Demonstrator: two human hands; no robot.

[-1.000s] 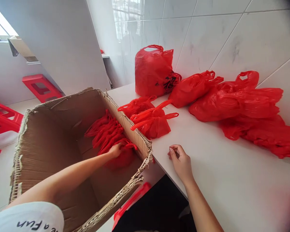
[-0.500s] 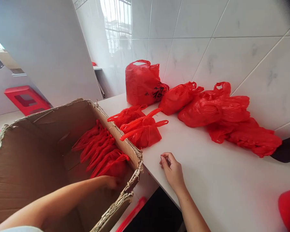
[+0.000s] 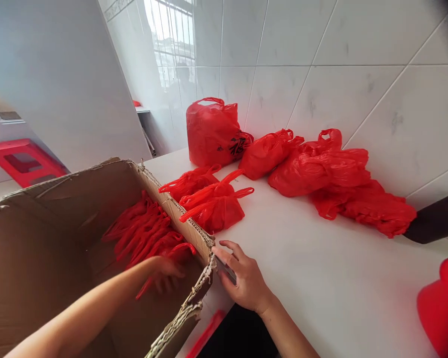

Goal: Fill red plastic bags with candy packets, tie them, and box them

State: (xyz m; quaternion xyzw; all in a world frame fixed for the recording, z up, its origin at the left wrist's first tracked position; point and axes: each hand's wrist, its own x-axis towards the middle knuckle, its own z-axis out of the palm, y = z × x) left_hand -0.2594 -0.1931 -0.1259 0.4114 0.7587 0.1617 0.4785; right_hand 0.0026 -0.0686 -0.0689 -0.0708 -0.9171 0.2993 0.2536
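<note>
My left hand (image 3: 167,272) reaches down inside a large cardboard box (image 3: 26,238), fingers spread, slightly blurred. It is beside a row of red plastic bags (image 3: 142,231) lying along the box's right wall. My right hand (image 3: 242,278) is at the box's near right corner by the table edge, thumb and fingers apart. Its fingertips are at the torn cardboard rim; whether they press on it I cannot tell. On the table just past that rim lie several small tied red bags (image 3: 224,214), their handles hanging over the box edge.
A white table (image 3: 321,278) runs along a tiled wall. At its back stand a big red bag with black print (image 3: 212,132) and a heap of red bags (image 3: 321,169). A black object (image 3: 435,219) and a red object (image 3: 442,308) are at right. A red stool (image 3: 26,161) stands at left.
My right hand has moved left from the tabletop to the box corner and its fingers have spread. My left hand has come away from the nearest bag, fingers opened. The view has shifted slightly.
</note>
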